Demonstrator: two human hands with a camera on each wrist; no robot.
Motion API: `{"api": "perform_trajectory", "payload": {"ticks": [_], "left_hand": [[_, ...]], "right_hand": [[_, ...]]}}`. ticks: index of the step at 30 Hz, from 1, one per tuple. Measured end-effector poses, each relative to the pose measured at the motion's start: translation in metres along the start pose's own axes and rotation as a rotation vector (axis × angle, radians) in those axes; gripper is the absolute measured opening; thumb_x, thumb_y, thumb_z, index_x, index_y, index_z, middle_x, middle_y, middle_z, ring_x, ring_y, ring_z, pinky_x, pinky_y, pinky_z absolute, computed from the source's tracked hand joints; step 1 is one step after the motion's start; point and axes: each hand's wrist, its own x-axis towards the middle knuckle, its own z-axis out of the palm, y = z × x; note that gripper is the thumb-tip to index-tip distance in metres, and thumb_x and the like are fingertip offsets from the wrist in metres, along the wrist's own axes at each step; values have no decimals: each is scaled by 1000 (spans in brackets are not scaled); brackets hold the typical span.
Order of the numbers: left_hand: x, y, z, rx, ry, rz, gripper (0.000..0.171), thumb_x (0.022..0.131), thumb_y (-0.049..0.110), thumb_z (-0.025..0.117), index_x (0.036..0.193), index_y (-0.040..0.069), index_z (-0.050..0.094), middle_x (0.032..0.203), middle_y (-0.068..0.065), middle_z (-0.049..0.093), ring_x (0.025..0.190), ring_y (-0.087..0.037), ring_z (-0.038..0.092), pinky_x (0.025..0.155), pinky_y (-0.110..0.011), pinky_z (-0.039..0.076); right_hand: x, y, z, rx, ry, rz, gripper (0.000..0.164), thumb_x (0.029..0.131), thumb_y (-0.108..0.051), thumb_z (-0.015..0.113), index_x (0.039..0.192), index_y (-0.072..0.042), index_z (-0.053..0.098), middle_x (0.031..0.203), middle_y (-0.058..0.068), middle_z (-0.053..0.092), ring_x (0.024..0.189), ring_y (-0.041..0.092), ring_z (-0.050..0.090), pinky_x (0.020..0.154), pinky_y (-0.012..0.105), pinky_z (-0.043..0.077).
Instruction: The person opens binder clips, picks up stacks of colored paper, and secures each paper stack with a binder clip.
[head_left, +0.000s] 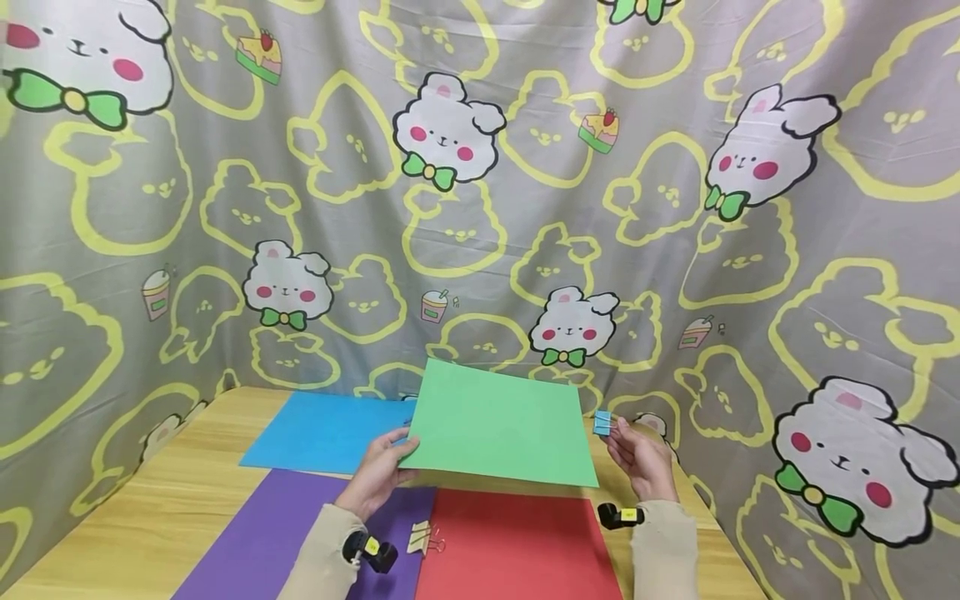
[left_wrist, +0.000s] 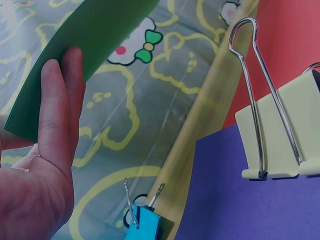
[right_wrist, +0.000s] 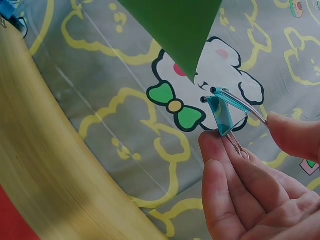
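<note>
My left hand (head_left: 377, 468) holds a green sheet (head_left: 498, 425) by its left edge, the thumb on top and fingers beneath. The sheet is raised and tilted above the table. To its right, my right hand (head_left: 643, 457) pinches a light-blue binder clip (head_left: 602, 422) by its wire handles. In the right wrist view the thumb and fingers are on those handles, and the clip (right_wrist: 225, 114) is close to a corner of the green sheet (right_wrist: 185, 35), with a small gap seeming to part them.
A blue sheet (head_left: 315, 429), a purple sheet (head_left: 262, 533) and a red sheet (head_left: 517, 542) lie on the wooden table (head_left: 112, 508). A cream binder clip (head_left: 418, 537) rests where purple and red meet. Another blue binder clip (left_wrist: 142, 222) shows in the left wrist view. A patterned curtain (head_left: 495, 225) surrounds the table.
</note>
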Motion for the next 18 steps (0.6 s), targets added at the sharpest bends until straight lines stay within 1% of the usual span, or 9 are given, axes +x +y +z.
{"api": "perform_trajectory", "payload": {"ticks": [5,8,14,18], "left_hand": [[-1,0,0,-7,-15,13,58,109,15,52,155,-11,30,97,6,72,81,-5,72,72,-23,61],[-1,0,0,-7,-25,9,59,109,17,52,156,-10,28,97,7,72,81,-4,71,72,-22,61],[-1,-1,0,8,-17,9,59,109,17,52,156,-10,29,99,7,72,84,-5,71,76,-25,61],[-2,0,2,11,-26,15,61,109,17,53,157,-10,27,100,6,72,86,-6,71,78,-26,61]], "right_hand": [[-1,0,1,-4,-9,3,26,105,-28,62,84,-26,77,82,-9,80,84,2,76,86,20,60],[-1,-1,2,-5,-13,5,27,105,-28,61,83,-26,77,82,-10,80,85,2,76,87,20,60],[-2,-1,3,-10,-19,7,29,107,-27,59,83,-27,77,81,-11,79,85,2,75,85,19,60],[-2,-1,5,-12,-19,4,28,106,-26,61,83,-27,77,81,-11,79,85,2,76,84,19,60]]}}
